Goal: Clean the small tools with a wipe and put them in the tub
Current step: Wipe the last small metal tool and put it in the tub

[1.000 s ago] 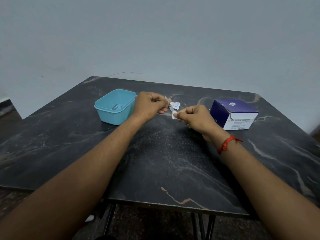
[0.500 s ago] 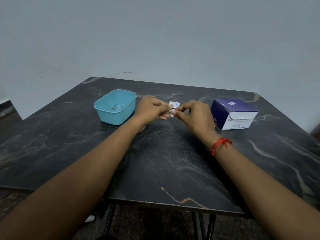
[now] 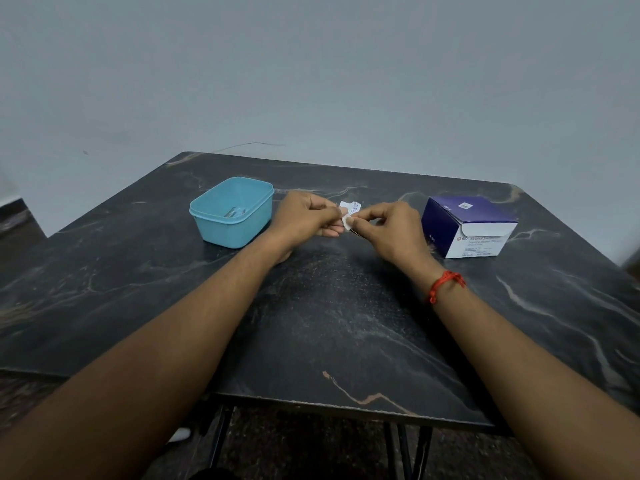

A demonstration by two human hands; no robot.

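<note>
- One desk (image 3: 332, 334) with a dark marbled top carried everything; its near corners and left edge ran out of view.
- One light blue tub (image 3: 242, 230) stood open toward the far left of the desk. Small metal tools (image 3: 235, 212) lay on its floor, too blurred to count.
- One purple and white box of alcohol swabs (image 3: 460, 220) sat toward the far right edge, its small print unreadable.
- One white wipe (image 3: 347, 222) was up between the two hands, above the middle of the desk, between tub and box.
- The left hand (image 3: 306, 216) had its fingers curled, thumb and forefinger pinching a small tool (image 3: 353, 231). Only a thin dark sliver of it showed under the wipe.
- The right hand (image 3: 391, 226) pinched the wipe between thumb and forefinger, the other fingers curled under and mostly hidden.
- One torn white packet scrap (image 3: 350, 206) showed just beyond the fingertips; whether it was held or lying on the desk could not be told.
- One red thread bracelet (image 3: 445, 285) circled the right wrist.
</note>
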